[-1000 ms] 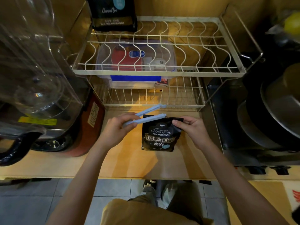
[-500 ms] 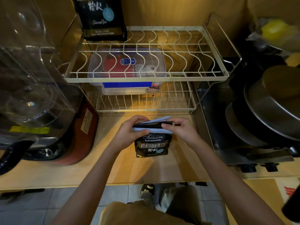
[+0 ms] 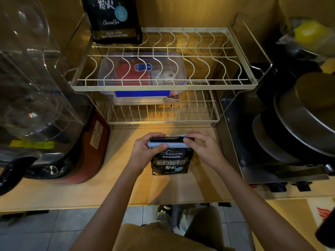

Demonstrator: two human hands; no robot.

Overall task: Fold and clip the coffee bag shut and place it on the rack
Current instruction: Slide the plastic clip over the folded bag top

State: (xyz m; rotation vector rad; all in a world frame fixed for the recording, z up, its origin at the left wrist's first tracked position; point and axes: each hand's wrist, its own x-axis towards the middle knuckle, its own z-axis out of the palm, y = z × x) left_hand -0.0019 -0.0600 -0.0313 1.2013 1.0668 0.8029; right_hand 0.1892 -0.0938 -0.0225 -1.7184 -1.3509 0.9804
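Where the worktop (image 3: 72, 192) meets its front edge, both forearms reach forward over it and converge near the middle of the surface. The left hand (image 3: 145, 151) grips the left end of the pale blue clip (image 3: 167, 144), thumb on the near face and fingers curled over the top. The right hand (image 3: 203, 147) grips the right end of the clip, thumb tip pressed on the near face and fingers arched over the far side. Each grip is narrow and closed on the clip, which lies horizontal across the folded top of the coffee bag (image 3: 170, 162).

The coffee bag hangs directly below the two grips, between the hands, label facing the camera. Its lower edge is close to the worktop; whether it touches cannot be told. The bag sits roughly midway between the left and right ends of the worktop, nearer the rack than the front edge.

Beyond the hands, the two-tier wire rack (image 3: 163, 84) stands at the back of the worktop. A clear lidded container (image 3: 141, 73) sits on the lower tier. A second, larger coffee bag (image 3: 113, 19) stands upright at the back left corner of the upper tier. A clear jug appliance (image 3: 32, 84) occupies the left end of the worktop; stacked pans (image 3: 299, 120) lie on a stove at the right.
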